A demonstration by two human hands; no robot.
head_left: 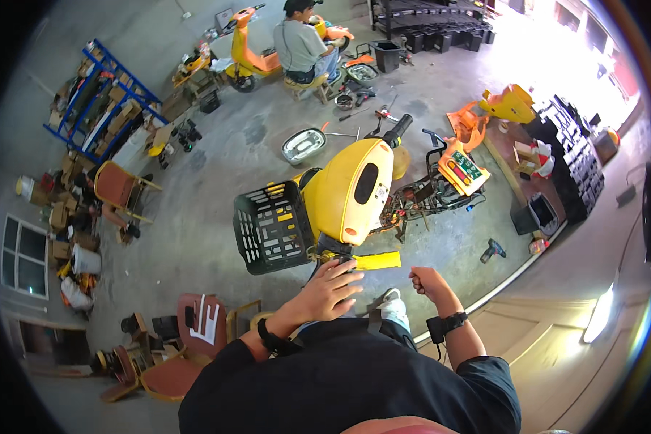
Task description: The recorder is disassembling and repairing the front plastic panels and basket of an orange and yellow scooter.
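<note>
Concrete floor (217, 166), grey, stained, takes up most of the view. Yellow scooter (351, 192) stands at centre, front panel facing up toward the camera, handlebar grip pointing up and away. Black basket (271, 228) mounted on its left side, a yellow slip lying inside. Stripped scooter frame (430, 192) just right of it, wiring exposed, an orange panel on top. Blue rack (105, 101) at upper left along the wall, loaded with cartons. A second person (300, 47) sits on a low stool at the top, back to the camera, beside an orange scooter (249, 54). Brown chair (119, 188) at left; another chair (199, 325) at lower left with white papers on its seat. Metal tray (304, 145) on the floor above the yellow scooter. Cordless drill (493, 250) lies on the floor to the right.

Left hand (333, 289), fingers spread and flat, rests on the dark part at the scooter's lower front edge; grips nothing. Right hand (425, 281) curled into a loose fist, clear of the scooter, just right of a yellow strip (376, 260); cannot tell whether it encloses anything. Black bands on both wrists.
</note>
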